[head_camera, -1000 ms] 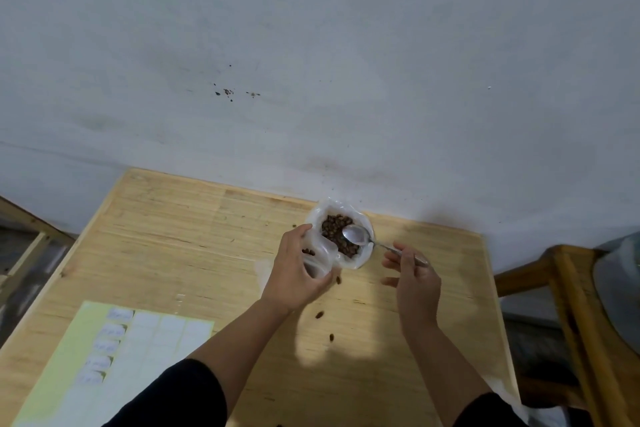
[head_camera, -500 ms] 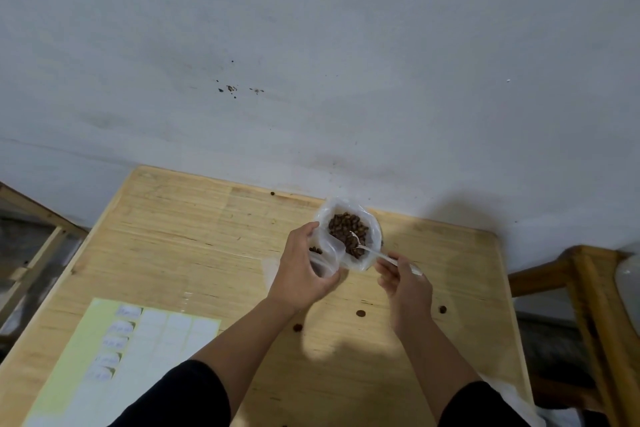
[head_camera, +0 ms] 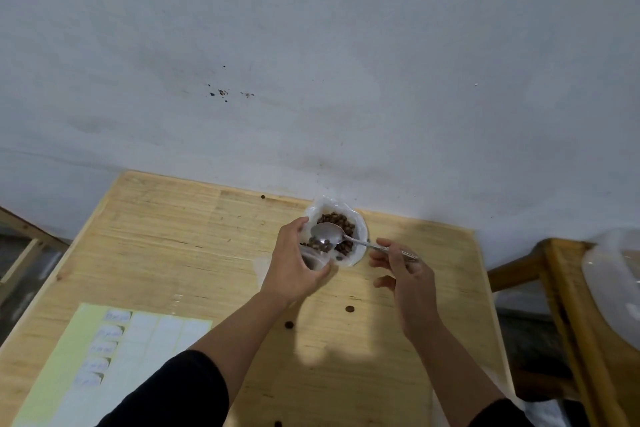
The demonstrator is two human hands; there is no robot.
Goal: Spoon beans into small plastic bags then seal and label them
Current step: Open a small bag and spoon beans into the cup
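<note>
Item: small plastic bag (head_camera: 313, 258), clear, gripped in the curled fingers of the left hand (head_camera: 294, 267) just above the wooden table (head_camera: 173, 236), mouth apparently turned toward 1 o'clock to meet the spoon; a few beans show inside. Item: spoon (head_camera: 327, 234), metal, handle pinched in the right hand (head_camera: 405, 270); long axis runs from 4 o'clock at the handle to 10 o'clock at the bowl, which is tipped over the bag mouth, probably to let beans slide in. Item: bean supply (head_camera: 337, 229) in a white open bag, at 1 o'clock of the left hand, touching the small bag, likely to shorten each carry. Item: label sheet (head_camera: 104, 357), at 7 o'clock, well apart. Stray beans (head_camera: 350, 309) lie on the table.
</note>
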